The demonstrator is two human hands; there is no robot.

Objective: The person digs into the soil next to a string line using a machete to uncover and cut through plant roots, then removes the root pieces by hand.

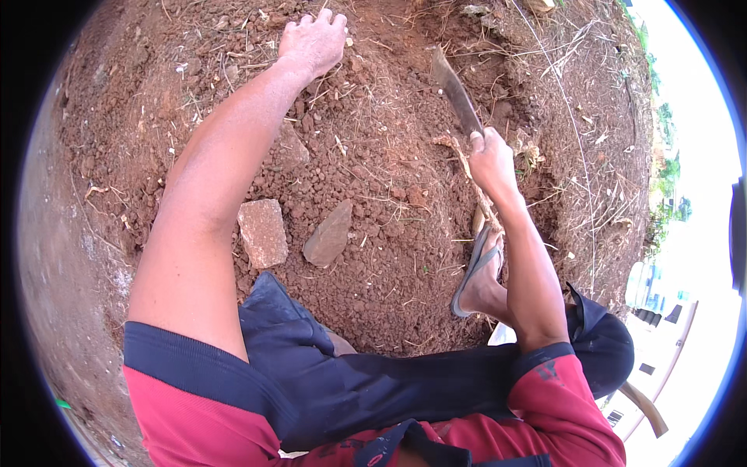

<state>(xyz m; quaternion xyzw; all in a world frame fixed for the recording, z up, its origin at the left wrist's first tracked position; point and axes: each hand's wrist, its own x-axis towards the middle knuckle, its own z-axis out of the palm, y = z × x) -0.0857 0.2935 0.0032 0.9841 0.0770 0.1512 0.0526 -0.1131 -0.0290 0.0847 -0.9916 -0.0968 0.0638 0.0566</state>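
My right hand [492,165] is wrapped round the hidden handle of a machete [457,92]. Its worn metal blade points up and left, over the loose red-brown soil [373,148]. A dry, pale stalk [464,162] passes beside that hand and runs down toward my sandalled foot [484,272]. Farther off to the left, my left hand [315,40] is low over the soil with its fingers curled in. Its fingertips are turned away, so anything within them is hidden.
Two flat stones, a rough block [263,232] and a darker slab [328,233], lie between my arms. A thin string [562,93] stretches along the right side. Dry grass and clods are scattered about. Buildings [661,342] and greenery stand beyond the right edge.
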